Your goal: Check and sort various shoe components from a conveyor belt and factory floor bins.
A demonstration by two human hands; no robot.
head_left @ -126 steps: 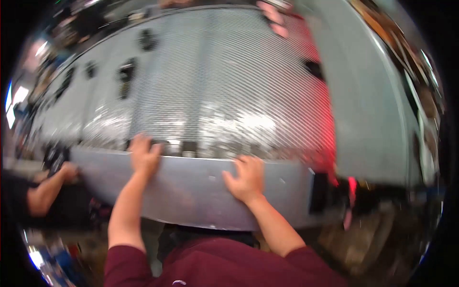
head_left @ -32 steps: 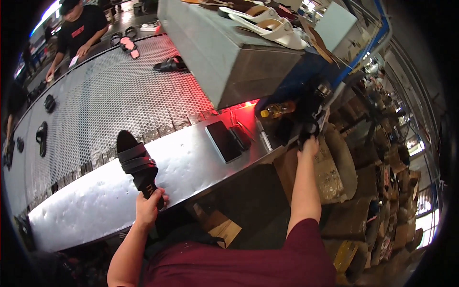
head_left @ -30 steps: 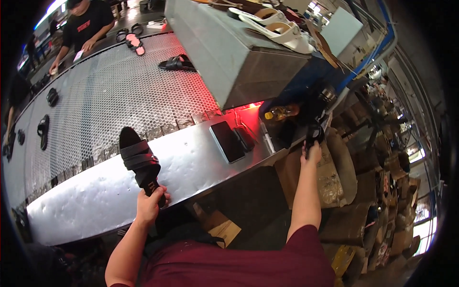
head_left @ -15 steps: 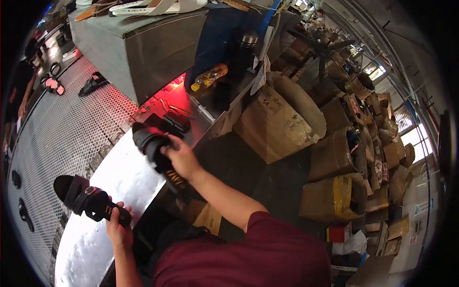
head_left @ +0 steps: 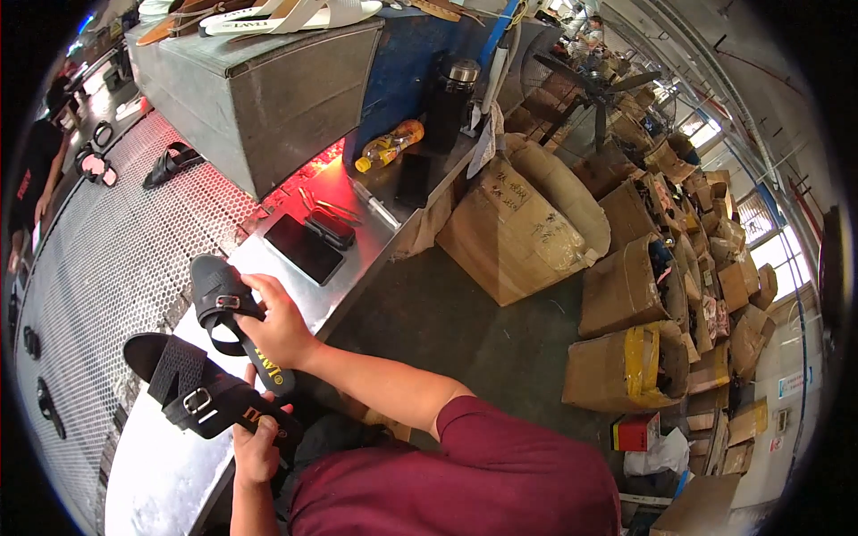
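Note:
My left hand (head_left: 256, 453) is closed around the heel end of a black sandal (head_left: 183, 380) with crossed woven straps and a silver buckle, its toe pointing up and left. Just above it, my right hand (head_left: 279, 323) grips a second black sandal (head_left: 214, 281) by its side near the straps; this one also carries a small buckle. Gold lettering shows on both insoles. The two sandals are held side by side over a shiny metal ledge (head_left: 161, 464), their edges close together. Part of my left fingers is hidden behind the sandal.
Left of the ledge runs a mesh conveyor (head_left: 116, 241) with several sandals on it. A grey metal housing (head_left: 295, 98) glows red underneath. A tablet-like device (head_left: 302, 248), a yellow-labelled bottle (head_left: 391, 146) and a dark flask (head_left: 450, 103) stand nearby. Cardboard boxes (head_left: 518, 232) fill the right.
My right hand has brought its sandal left and down, beside the other one. My left hand has shifted a little right and down. The dark device on the ledge is now uncovered.

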